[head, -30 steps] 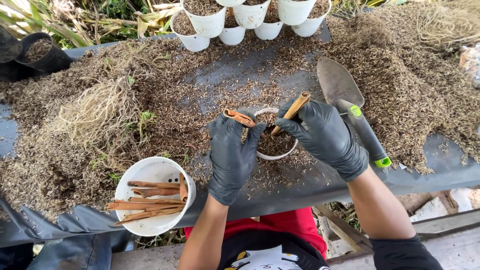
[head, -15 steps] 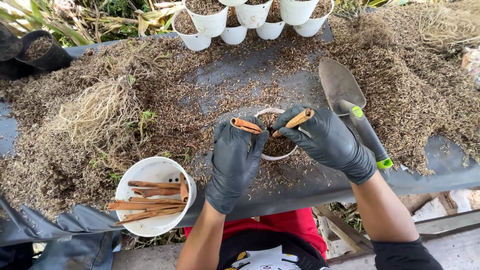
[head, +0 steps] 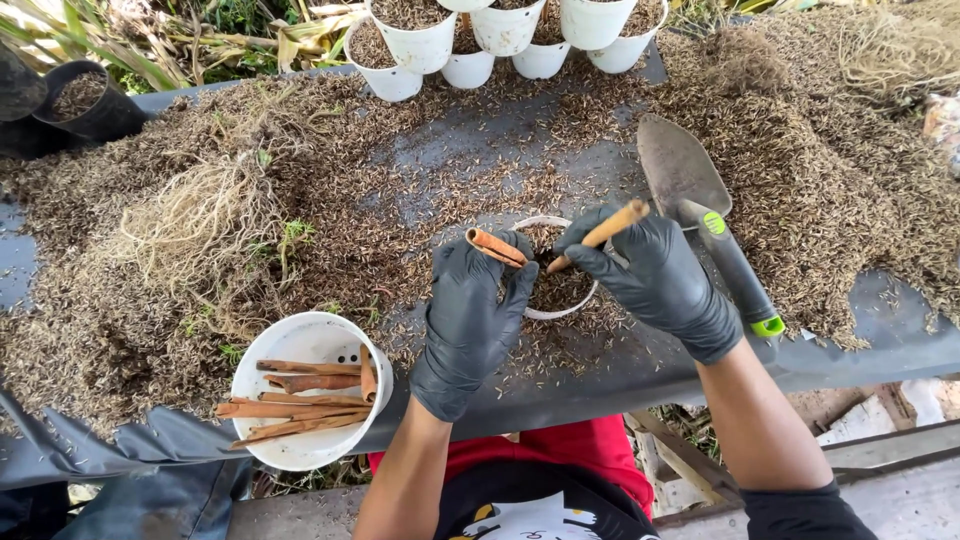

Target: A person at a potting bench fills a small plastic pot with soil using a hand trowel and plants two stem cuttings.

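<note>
While your gloved left hand point(head: 468, 318) pinches one cinnamon stick point(head: 496, 247) above the small white pot point(head: 590, 296), your right hand point(head: 655, 280) grips a second stick point(head: 598, 235) slanted down into that pot's husk filling. Just right of the pot lies a trowel point(head: 700, 205) on the dark sheet point(head: 600, 375). Near left of the pot, toward you, a white bucket point(head: 310, 340) holds more sticks. Beyond the pot stand filled white pots point(head: 420, 45).

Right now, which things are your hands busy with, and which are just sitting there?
In use:
left hand, cinnamon stick
right hand, second stick
small filled pot

Sitting there:
trowel
white bowl of sticks
row of white pots
root clump
</note>
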